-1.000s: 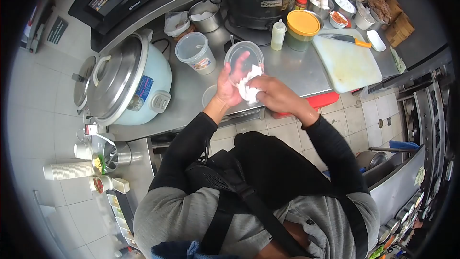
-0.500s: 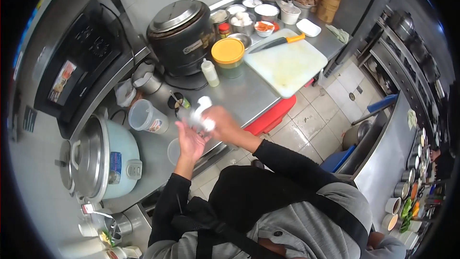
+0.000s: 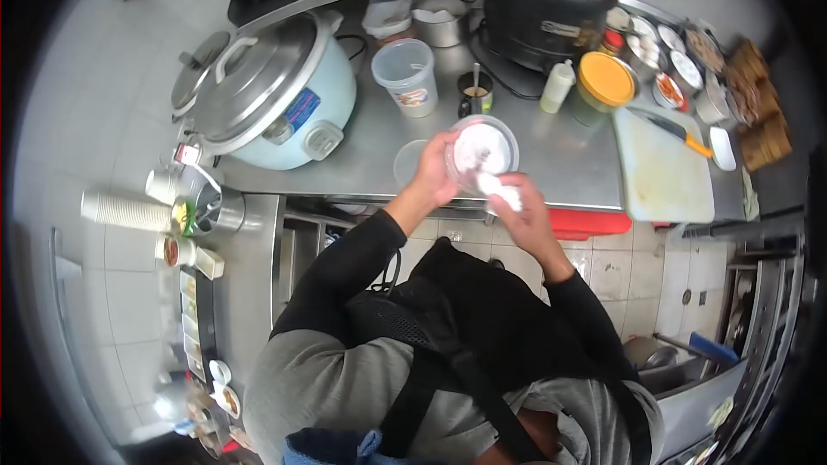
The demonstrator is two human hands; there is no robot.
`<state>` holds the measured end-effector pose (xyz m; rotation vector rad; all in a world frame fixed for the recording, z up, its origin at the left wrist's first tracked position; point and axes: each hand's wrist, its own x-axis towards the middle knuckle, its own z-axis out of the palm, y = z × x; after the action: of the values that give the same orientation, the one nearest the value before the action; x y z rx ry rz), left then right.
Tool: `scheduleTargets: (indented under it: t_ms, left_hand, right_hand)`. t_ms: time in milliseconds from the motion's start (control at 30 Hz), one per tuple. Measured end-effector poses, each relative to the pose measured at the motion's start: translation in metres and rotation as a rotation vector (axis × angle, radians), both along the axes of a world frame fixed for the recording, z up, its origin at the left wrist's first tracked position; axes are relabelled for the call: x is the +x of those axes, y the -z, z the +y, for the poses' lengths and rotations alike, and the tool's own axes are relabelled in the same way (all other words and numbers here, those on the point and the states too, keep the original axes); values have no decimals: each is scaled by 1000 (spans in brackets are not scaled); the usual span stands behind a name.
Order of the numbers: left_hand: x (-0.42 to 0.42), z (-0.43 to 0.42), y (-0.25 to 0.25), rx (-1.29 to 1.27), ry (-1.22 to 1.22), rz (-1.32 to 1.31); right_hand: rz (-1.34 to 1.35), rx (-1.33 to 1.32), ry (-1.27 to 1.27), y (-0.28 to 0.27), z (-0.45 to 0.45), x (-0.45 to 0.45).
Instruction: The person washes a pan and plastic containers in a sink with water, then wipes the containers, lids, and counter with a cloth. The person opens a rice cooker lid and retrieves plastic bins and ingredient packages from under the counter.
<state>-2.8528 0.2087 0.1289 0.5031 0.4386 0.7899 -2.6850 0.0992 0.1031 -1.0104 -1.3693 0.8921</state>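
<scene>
A clear round plastic container [image 3: 508, 139] is held over the counter's front edge by my left hand [image 3: 438, 168], fingers wrapped round its left side. White material shows inside it; whether it is tissue or contents I cannot make out. My right hand [image 3: 525, 211] grips a crumpled white tissue [image 3: 502, 192] at the container's lower right rim. Left of my left hand, a clear round lid [image 3: 412, 162] lies flat on the steel counter. Behind the container stand a black cup [image 3: 472, 103] with a spoon and a tall clear tub [image 3: 405, 77].
A big light-blue cooker [image 3: 332, 95] stands at the left, a black pot [image 3: 543, 17] at the back. A squeeze bottle [image 3: 557, 88] and yellow-lidded tub [image 3: 605, 79] are to the right, then a cutting board [image 3: 663, 172] with a knife [image 3: 672, 129]. Food bowls line the back right.
The camera view has swung left and back. The container, blurred half a second ago, now shows its round opening upward with white inside. The tissue is at its lower right rim.
</scene>
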Motion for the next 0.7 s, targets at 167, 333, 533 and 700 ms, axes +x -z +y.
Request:
scheduleTargets:
  t_ms: [167,333,533,700]
  left_hand:
    - [-79,42,8,502,-473,702]
    - [-162,58,23,1358,-510,1439]
    - [-187,94,111,1395,-344,1738]
    - [-201,57,102,1385,-464,1688]
  right_hand:
    - [-117,-280,388,37,-3,69]
    - [-688,-80,512,66,-4,97]
    - [-1061,59,389,95,54,110]
    - [-1190,141,280,101,98,119]
